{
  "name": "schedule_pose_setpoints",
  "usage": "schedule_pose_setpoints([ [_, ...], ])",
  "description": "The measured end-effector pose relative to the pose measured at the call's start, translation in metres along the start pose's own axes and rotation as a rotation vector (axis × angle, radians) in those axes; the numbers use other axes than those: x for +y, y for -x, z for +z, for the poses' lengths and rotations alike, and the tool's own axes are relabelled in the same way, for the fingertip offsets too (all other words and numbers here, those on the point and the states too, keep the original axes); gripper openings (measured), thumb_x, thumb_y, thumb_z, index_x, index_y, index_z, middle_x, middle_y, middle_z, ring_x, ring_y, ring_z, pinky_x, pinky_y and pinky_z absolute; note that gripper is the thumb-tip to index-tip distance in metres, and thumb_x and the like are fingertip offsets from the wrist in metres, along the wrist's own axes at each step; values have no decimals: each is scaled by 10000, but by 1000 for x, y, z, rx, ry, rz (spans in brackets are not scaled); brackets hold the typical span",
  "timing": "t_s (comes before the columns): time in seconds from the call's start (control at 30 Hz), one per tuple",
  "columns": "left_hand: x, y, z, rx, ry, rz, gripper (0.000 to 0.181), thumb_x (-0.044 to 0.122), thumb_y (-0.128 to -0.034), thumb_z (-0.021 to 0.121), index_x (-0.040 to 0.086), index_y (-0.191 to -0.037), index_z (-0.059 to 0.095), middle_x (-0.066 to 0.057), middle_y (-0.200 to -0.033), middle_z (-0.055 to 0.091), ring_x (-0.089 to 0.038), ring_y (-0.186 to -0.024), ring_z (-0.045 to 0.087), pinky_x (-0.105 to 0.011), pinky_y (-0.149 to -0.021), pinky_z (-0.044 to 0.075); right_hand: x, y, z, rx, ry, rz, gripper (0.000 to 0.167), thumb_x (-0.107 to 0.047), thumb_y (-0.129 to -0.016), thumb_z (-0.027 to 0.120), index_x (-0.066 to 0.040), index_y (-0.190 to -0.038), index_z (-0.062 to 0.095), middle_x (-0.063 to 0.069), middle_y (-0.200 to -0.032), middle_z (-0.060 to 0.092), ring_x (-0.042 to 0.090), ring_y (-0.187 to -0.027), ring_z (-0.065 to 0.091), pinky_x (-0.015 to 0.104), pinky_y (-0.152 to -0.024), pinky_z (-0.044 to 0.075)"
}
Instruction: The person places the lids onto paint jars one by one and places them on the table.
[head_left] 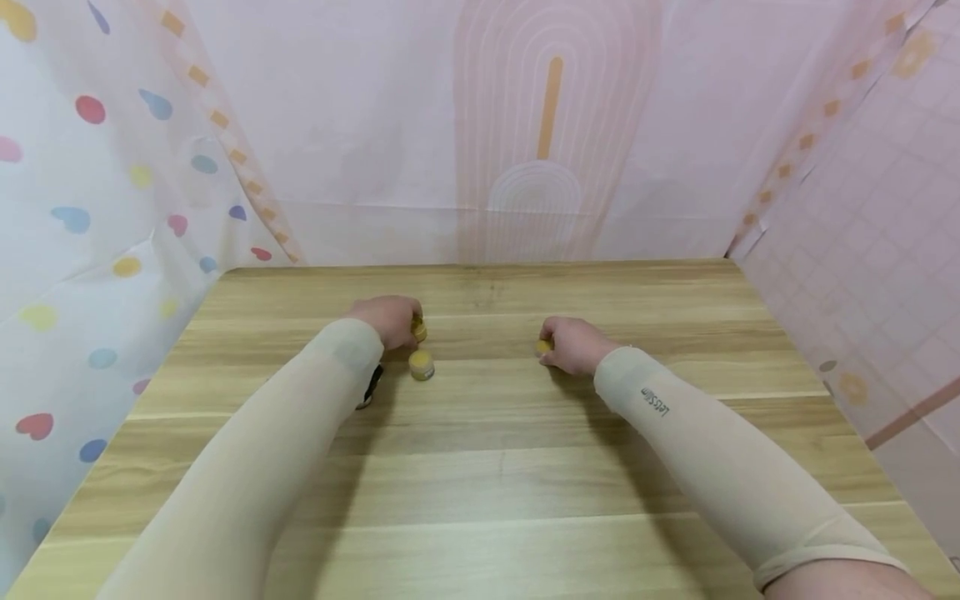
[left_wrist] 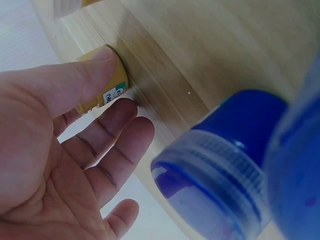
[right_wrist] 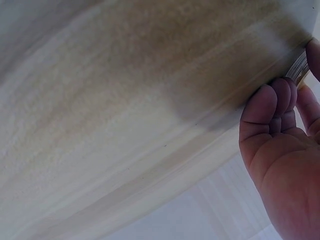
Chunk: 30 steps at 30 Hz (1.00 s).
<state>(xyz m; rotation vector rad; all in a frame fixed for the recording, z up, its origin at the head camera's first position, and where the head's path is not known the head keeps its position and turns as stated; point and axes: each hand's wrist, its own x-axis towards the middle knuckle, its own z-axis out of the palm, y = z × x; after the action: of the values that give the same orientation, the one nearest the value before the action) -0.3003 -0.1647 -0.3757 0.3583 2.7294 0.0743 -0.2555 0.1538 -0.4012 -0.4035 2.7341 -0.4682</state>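
My left hand (head_left: 387,321) pinches a small yellow jar (left_wrist: 120,75) with a printed label. The thumb lies across the jar while the other fingers spread below it. Just nearer to me, a second yellow jar (head_left: 422,364) stands upright on the table. Off to the right, my right hand (head_left: 573,344) grips a small round yellow-topped piece (head_left: 543,346) at the table surface. Its ribbed edge (right_wrist: 298,69) shows between the fingers; I cannot tell whether it is a lid or a whole jar.
A blue jar with a clear ribbed cap (left_wrist: 215,155) is close to the left hand, and another blue thing (left_wrist: 295,165) fills the edge of that view. The wooden table (head_left: 480,467) ends at a patterned back curtain (head_left: 360,125) and side curtains.
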Motion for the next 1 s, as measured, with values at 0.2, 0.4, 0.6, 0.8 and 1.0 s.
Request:
schedule_pose_setpoints([
  [0.2,0,1,-1,-3,-5,2,501,278,-951,791,99,-1388,624,-70,-1265,717,-315,-1236,635,-678,-1105,389,-1,0,0,-4,9,-1,378,-230,-1002,731,-41,-1309,616,147,-1283,695,255,-1050,607,452,-1039,508],
  [0.4,-2,2,-1,-1,-3,-2,492,282,-954,790,94,-1379,629,-71,-1237,725,-311,-1194,644,-668,-1092,390,0,-2,2,0,5,0,370,-235,-998,735,-48,-1296,620,133,-1257,698,248,-1032,610,449,-1024,515],
  [0.6,-4,2,-2,14,37,-15,492,263,-939,806,109,-1375,637,-66,-1224,727,-298,-1148,639,-659,-1100,369,2,-3,2,4,-3,9,369,-232,-995,739,-50,-1294,621,134,-1271,693,255,-1052,607,458,-1032,509],
  [0.8,-7,2,-5,54,64,-10,478,324,-960,767,98,-1362,641,-91,-1231,729,-303,-1136,642,-698,-1133,352,2,-4,3,17,5,7,356,-225,-986,748,-50,-1273,629,129,-1234,698,260,-1035,602,454,-1023,508],
  [1.0,-11,10,-12,95,114,18,459,361,-955,710,82,-1310,629,-92,-1132,708,-277,-989,628,-476,-900,516,-1,-3,2,12,9,-1,357,-224,-986,748,-45,-1273,634,132,-1246,696,262,-1048,604,453,-1031,509],
])
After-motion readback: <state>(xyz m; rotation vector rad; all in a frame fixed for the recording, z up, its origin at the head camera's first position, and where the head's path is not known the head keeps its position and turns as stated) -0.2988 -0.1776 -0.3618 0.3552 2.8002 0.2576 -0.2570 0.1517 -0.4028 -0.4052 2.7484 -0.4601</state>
